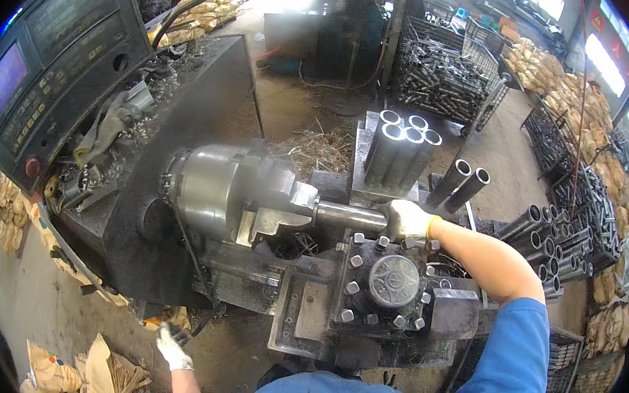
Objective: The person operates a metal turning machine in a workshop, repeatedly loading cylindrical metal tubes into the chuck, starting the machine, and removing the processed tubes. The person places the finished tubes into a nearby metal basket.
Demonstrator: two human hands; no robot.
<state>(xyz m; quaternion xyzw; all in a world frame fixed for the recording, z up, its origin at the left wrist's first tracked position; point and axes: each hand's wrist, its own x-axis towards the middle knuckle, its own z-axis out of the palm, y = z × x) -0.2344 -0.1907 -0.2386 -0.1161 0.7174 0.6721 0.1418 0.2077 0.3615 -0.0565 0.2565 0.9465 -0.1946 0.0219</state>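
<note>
A steel tube [352, 216] lies level at the jaws of the lathe chuck [212, 193]. Wrapped around its outer end is my right hand [407, 222], in a white glove with a yellow cuff. Just nearer to me than that hand sits the square tool post [391, 281], ringed with bolts. My left hand [174, 348], in a white glove with darkened fingers, is low on the left, below the machine. Its fingers look apart, and I see nothing held in them.
Several tubes [402, 156] stand upright behind the tool post, with two more [461, 186] beside them. Further tubes [544, 245] lean at the right. A control panel [42, 72] rises at the left. Metal shavings [319, 151] lie behind the chuck. Wire bins [447, 73] hold parts.
</note>
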